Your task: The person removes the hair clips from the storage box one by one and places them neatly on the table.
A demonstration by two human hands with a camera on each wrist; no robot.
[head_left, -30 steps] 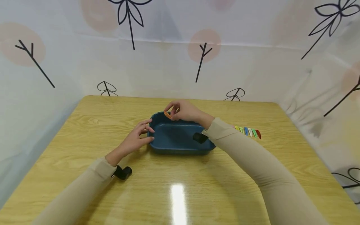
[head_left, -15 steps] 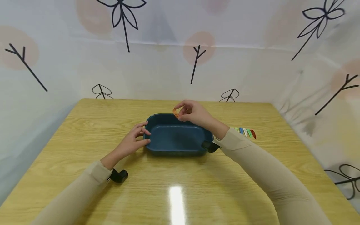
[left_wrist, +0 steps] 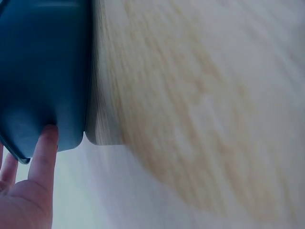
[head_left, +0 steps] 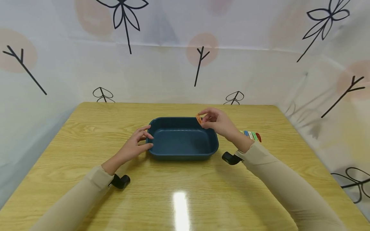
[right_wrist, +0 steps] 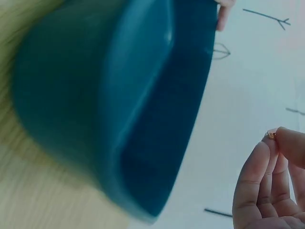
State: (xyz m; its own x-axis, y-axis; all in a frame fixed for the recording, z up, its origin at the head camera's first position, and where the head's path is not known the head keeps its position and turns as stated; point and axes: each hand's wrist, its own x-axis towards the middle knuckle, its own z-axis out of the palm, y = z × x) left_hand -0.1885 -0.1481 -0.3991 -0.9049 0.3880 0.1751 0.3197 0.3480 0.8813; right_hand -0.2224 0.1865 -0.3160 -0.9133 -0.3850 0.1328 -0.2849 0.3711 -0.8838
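Note:
A dark blue rectangular basin [head_left: 182, 157] stands on the wooden table. At its left end my left hand [head_left: 133, 147] rests with fingers spread and lightly bent against the rim. In the left wrist view, one digit [left_wrist: 44, 157] of this hand touches the basin wall [left_wrist: 47, 81]. Above the basin's far right corner, my right hand [head_left: 221, 123] pinches an orange hair clip [head_left: 198, 119] between thumb and fingertips. The right wrist view shows only a small bit of the clip [right_wrist: 271, 135] at the fingertips; the basin [right_wrist: 62, 90] is beside the hand.
To the right of the basin lies a row of coloured hair clips [head_left: 251, 135], partly hidden by my right forearm. A patterned cloth [head_left: 162, 70] hangs behind the table [head_left: 115, 115]. Black wrist cameras [head_left: 120, 182] are strapped to both wrists.
My right hand has moved right across the basin's far side with the orange hair clip still pinched. My left hand stays at the basin's left end. The head view has shifted slightly.

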